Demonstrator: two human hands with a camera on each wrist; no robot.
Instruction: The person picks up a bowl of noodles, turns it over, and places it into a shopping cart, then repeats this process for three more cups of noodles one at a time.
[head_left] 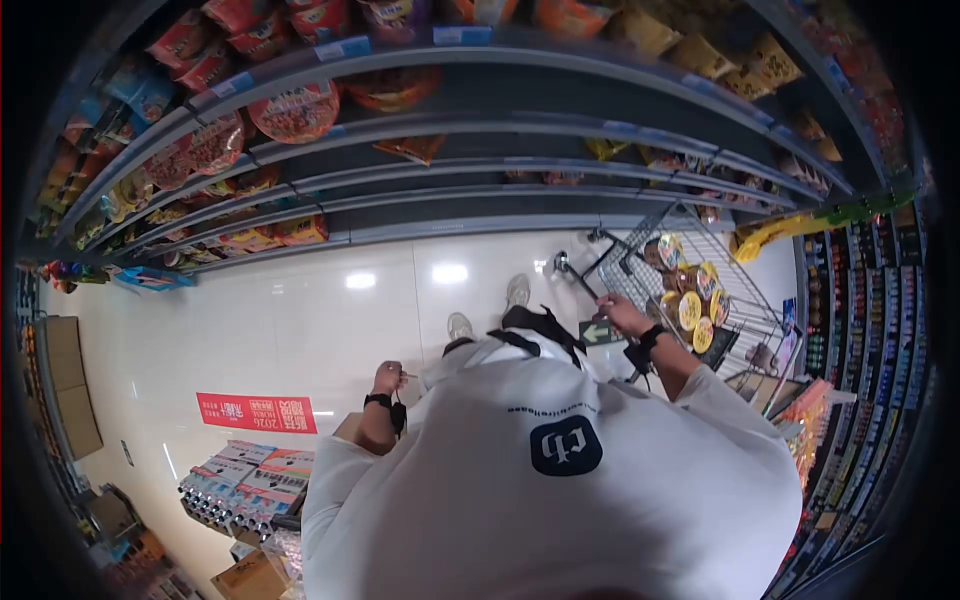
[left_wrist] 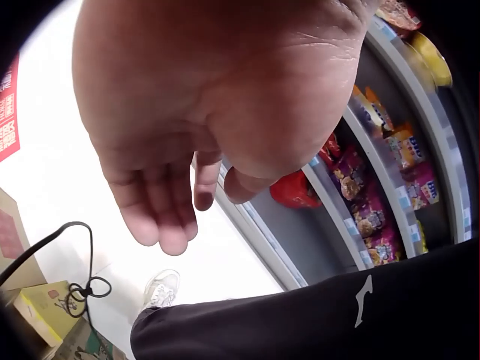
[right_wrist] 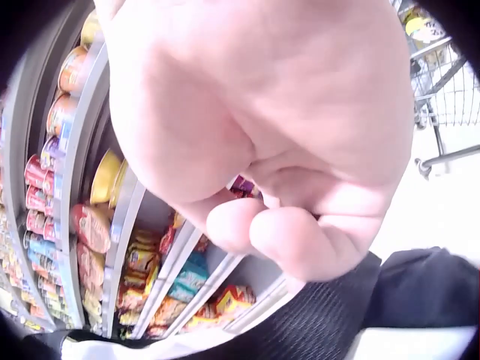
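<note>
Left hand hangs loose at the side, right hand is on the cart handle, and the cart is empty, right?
Not quite. The cart is not empty: the head view shows round yellow-lidded cups stacked in its basket. The rest stands: left hand hangs loose holding nothing, right hand at the cart handle.

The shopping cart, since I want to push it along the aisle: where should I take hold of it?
Probably the handle bar at the near end of the shopping cart, gripped from above and behind. It runs crosswise toward the person, the basket full of bowls lies beyond it, and the right hand is beside it.
</note>
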